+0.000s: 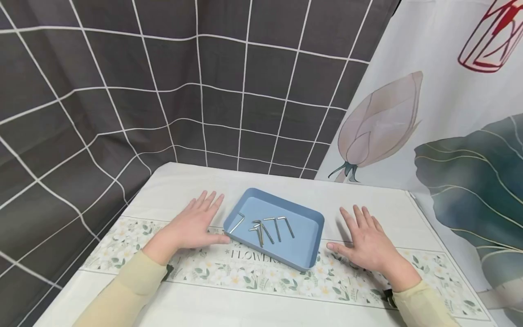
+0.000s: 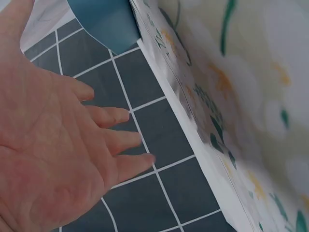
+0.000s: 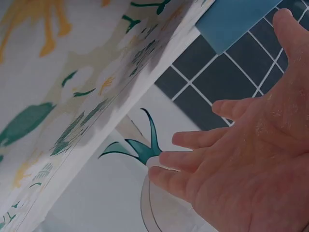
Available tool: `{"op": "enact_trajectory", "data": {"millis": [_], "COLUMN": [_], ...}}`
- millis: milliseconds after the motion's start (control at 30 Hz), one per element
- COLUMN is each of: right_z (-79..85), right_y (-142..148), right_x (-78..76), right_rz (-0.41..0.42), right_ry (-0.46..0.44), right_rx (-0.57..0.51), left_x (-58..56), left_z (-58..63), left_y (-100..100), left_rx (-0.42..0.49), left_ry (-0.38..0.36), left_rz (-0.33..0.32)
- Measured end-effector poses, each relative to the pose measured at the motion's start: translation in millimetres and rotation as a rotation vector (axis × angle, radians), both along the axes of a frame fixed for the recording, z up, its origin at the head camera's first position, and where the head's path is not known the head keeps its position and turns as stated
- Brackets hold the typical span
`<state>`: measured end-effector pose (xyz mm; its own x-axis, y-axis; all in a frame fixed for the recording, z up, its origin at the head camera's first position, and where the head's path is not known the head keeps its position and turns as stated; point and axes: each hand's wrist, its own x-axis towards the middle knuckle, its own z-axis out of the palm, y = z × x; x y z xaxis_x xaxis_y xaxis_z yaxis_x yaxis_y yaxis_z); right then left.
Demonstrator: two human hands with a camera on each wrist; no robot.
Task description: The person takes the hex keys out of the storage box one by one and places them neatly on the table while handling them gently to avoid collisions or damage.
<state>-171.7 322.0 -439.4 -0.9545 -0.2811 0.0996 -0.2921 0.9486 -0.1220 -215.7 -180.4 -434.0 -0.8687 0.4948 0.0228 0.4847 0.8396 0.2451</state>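
Observation:
A shallow blue tray (image 1: 294, 250) lies at a slant on the table, with several L-shaped hex keys (image 1: 285, 226) inside it. Some of the keys overlap near the tray's middle; one lies apart at its left side. My left hand (image 1: 194, 227) is spread, palm down, left of the tray, its thumb close to the tray's near left edge. On the other side, my right hand (image 1: 365, 243) has its fingers extended and its thumb toward the tray, with a gap between. Neither hand holds anything. Both wrist views show the palms bare and a part of the tray's wall (image 2: 104, 21).
A white cloth (image 1: 196, 299) with a flowered band covers the table. Behind and to the left hangs a dark curtain (image 1: 220, 104) with white grid lines. At the right is a white curtain (image 1: 408, 54) printed with a large bud and leaves.

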Motion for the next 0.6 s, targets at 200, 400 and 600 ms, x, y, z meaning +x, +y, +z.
{"op": "enact_trajectory", "data": {"millis": [200, 400, 600], "right_z": [1.5, 4.6, 4.4], "right_y": [-1, -7, -20], "right_x": [-1.7, -3.0, -4.9], "right_rz": [0.011, 0.040, 0.074], "right_ry": [0.003, 0.000, 0.006], "right_rx": [-0.011, -0.031, -0.046], "left_x": [0.5, 0.5, -0.7], "left_z": [2.0, 4.0, 2.6], "left_y": [7, 14, 20], "left_rx": [0.013, 0.005, -0.017], "left_ry": [-0.019, -0.040, -0.059], "left_rz": [-0.026, -0.031, -0.039]}}
